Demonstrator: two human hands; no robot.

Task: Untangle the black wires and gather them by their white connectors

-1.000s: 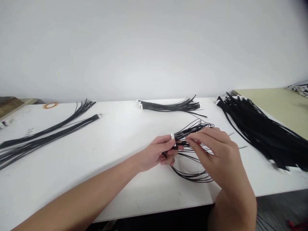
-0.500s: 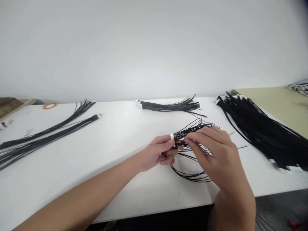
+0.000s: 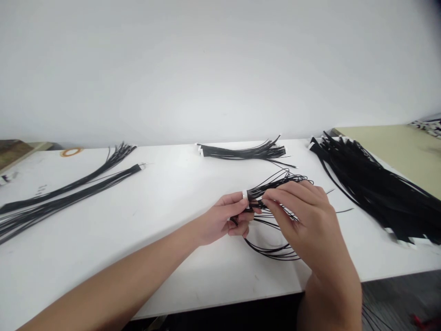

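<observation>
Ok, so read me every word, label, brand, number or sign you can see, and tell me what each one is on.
No text can be read here.
Small dark marks on the left part of the white table: possibly characters, too blurred to read.
White connector in the left hand: no lettering I can make out.

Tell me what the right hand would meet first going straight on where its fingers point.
Past the black wires at its fingers, the right hand would probably meet the white plug in the left hand; depth is unclear, so the left thumb might come first.
</observation>
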